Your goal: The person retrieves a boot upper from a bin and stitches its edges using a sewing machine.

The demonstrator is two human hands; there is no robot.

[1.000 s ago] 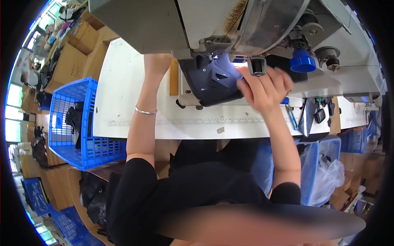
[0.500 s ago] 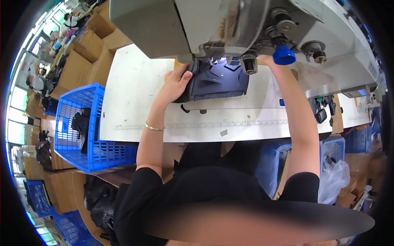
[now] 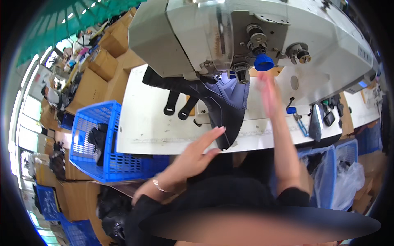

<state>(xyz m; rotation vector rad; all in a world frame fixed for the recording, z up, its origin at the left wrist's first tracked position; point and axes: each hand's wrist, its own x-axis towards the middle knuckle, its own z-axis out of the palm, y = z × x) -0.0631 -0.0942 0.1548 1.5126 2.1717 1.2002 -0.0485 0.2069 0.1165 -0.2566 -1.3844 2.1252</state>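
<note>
Left hand (image 3: 197, 153) spread flat, fingertips at dark shoe piece (image 3: 223, 104) under sewing machine (image 3: 246, 37); right hand (image 3: 269, 92) blurred, grip unclear; blue basket (image 3: 98, 143) left of table (image 3: 152, 123).

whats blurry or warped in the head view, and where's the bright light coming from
In the head view the right hand is smeared by motion blur, while the left hand is fairly sharp; the table edge bows from fisheye distortion; a small bright lamp glow sits under the sewing machine head on the dark piece; the windows at the left rim are blown out.

Daylight glared from windows at the left rim; fisheye bent edges; the raised right hand (image 3: 266, 92) blurred.
</note>
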